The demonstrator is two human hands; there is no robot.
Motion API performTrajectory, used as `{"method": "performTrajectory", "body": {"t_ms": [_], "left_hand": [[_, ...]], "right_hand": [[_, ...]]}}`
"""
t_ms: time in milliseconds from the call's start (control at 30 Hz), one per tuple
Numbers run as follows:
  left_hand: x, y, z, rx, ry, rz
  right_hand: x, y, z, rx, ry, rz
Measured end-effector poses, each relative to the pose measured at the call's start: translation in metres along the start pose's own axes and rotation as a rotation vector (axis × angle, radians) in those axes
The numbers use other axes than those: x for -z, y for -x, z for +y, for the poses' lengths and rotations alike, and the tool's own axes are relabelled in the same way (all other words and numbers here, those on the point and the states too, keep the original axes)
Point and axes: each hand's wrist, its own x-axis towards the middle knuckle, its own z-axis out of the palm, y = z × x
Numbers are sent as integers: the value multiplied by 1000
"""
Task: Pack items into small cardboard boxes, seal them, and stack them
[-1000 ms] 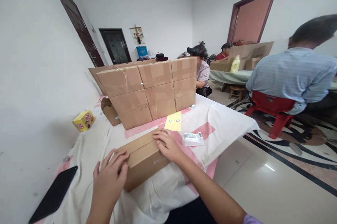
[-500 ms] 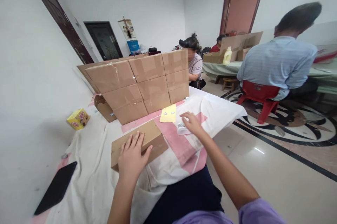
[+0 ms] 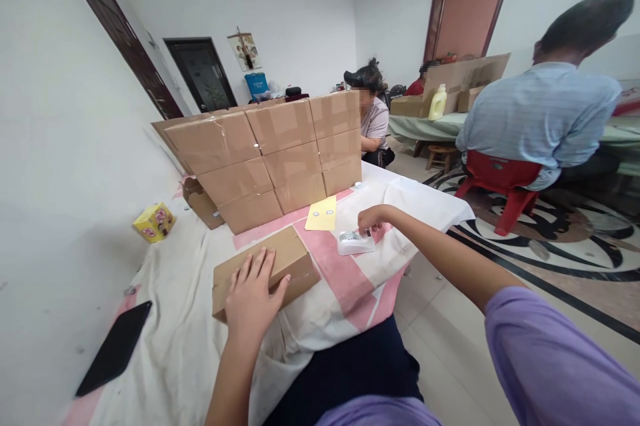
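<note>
My left hand (image 3: 254, 293) lies with spread fingers on top of a closed brown cardboard box (image 3: 283, 247) near the table's front. To the right, my right hand (image 3: 374, 216) is closed in a pinch at the far right end of a small white tape dispenser (image 3: 356, 245). What lies between those fingertips is too small to make out. Just beyond the dispenser is a yellow sheet (image 3: 321, 214) bearing two small pale labels.
A wall of stacked cardboard boxes (image 3: 270, 156) stands along the table's far side. An open carton (image 3: 201, 203), a yellow box (image 3: 154, 222) and a black tablet-like slab (image 3: 115, 349) lie to the left. One person (image 3: 375, 123) sits beyond; another (image 3: 545, 119) sits on a red chair (image 3: 503, 173).
My right hand has gone from hovering open over the tape dispenser to a pinch at its right end. The left hand stays on the box. The view has shifted slightly.
</note>
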Motion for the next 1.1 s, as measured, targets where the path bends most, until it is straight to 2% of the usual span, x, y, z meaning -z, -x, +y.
{"method": "performTrajectory", "body": {"t_ms": [267,467,633,867,1100], "left_hand": [[-2,1,0,-9,9,28],[-2,2,1,-8,24,54],[-1,1,3,-5,45,58],[0,2,4,18,60,44],[3,2,6,40,76,37]], "right_hand": [[-14,6,25,99,-320,5],[-24,18,45,274,-571,0],[-36,17,64,396,-741,51],[-38,10,70,439,-802,25],[-38,12,66,356,-739,52]]}}
